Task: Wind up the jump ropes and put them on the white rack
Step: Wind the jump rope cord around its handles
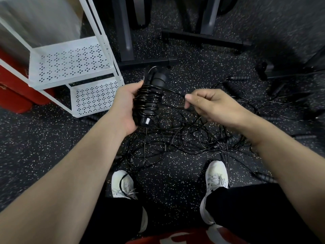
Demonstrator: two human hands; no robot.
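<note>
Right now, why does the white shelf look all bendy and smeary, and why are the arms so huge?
In the head view, the wide lens bends the white rack and stretches the forearms near the edges; the rack's upper left corner is smeared by motion blur. The left hand, the wound rope bundle and the right hand are sharp. Light is dim and even.

Gym or fitness room. Black rubber floor (52, 138) with white speckles, typical gym matting. Dark metal equipment frames (205, 38) with flat base bars stand on it at top. Tangle of black jump ropes (184, 136) with ribbed handles lies spread on the floor. White perforated-metal rack (73, 62) at left, red box (15, 95) behind it.
</note>
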